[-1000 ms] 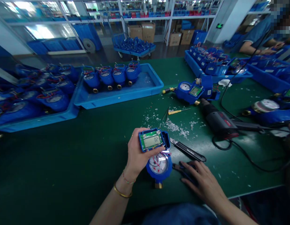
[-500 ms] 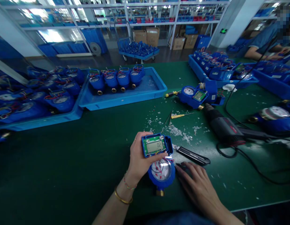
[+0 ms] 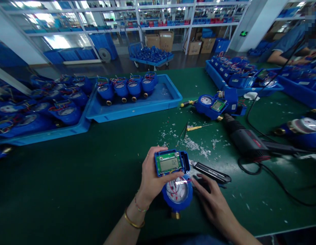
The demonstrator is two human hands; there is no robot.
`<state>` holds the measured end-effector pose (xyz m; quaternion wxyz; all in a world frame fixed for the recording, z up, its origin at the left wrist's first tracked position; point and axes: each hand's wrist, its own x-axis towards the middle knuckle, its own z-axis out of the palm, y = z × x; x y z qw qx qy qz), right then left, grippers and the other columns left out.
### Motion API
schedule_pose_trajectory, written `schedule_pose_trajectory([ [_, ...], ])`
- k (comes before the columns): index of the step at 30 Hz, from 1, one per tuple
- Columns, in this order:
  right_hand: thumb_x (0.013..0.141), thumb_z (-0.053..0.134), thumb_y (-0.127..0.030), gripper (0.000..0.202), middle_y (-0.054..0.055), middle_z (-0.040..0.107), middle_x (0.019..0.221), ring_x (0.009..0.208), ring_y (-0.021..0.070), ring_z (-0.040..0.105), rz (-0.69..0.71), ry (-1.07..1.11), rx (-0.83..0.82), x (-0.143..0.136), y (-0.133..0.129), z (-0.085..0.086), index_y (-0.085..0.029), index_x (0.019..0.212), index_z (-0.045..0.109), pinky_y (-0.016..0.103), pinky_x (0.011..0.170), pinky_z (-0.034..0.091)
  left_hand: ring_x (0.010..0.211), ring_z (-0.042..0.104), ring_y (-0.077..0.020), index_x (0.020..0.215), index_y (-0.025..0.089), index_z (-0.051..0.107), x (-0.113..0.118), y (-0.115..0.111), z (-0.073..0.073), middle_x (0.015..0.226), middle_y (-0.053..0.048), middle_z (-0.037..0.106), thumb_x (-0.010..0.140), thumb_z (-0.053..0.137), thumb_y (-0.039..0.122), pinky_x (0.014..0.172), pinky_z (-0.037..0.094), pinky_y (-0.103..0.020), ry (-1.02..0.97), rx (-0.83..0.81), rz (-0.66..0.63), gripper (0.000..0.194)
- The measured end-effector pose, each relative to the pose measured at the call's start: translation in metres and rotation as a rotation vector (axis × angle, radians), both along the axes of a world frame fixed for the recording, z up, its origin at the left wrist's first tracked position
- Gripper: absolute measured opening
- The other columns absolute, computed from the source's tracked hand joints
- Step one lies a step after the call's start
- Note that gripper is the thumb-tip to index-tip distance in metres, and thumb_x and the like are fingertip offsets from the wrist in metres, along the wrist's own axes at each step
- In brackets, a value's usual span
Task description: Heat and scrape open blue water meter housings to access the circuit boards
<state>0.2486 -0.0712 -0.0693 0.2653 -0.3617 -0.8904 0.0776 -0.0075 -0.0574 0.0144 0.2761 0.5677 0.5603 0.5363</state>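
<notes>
Head view: my left hand (image 3: pixel 150 178) grips the blue water meter (image 3: pixel 176 190) near the table's front edge, thumb on its open circuit board (image 3: pixel 169 164). My right hand (image 3: pixel 214 204) lies spread, holding nothing, fingertips touching dark pliers (image 3: pixel 203 182) just beside the meter. Judgement: brass-fitted body is heavy and rigid; board, thin wires and dial glass are fragile, so hold by the casing sides. Utility knife (image 3: pixel 211 172) lies close right; bare green mat (image 3: pixel 71 183) leaves open room left.
</notes>
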Motion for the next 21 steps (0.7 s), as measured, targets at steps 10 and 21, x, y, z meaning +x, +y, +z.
schedule_pose_trajectory([
  [10, 0.095, 0.063, -0.027, 0.068, 0.009, 0.053, 0.138, 0.127, 0.0192, 0.049, 0.092, 0.355, -0.201, -0.052, 0.044, 0.085, -0.027, 0.155, 0.031, 0.033, 0.106, 0.045, 0.107, 0.064, -0.0236, 0.115, 0.024, 0.062, 0.002, 0.002, 0.000, 0.113, -0.004, 0.065, 0.061, 0.094, 0.043, 0.092, 0.052, -0.032, -0.129, -0.001, -0.086, 0.066],
  [21, 0.091, 0.065, -0.032, 0.065, 0.010, 0.050, 0.144, 0.134, 0.0239, 0.048, 0.179, 0.417, -0.388, -0.075, 0.056, 0.080, -0.029, 0.150, 0.037, 0.041, 0.110, 0.045, 0.122, 0.063, -0.0313, 0.129, 0.022, 0.061, -0.003, 0.002, -0.004, 0.128, -0.010, 0.069, 0.063, 0.088, 0.060, 0.122, 0.030, -0.049, -0.083, -0.049, -0.134, 0.081],
])
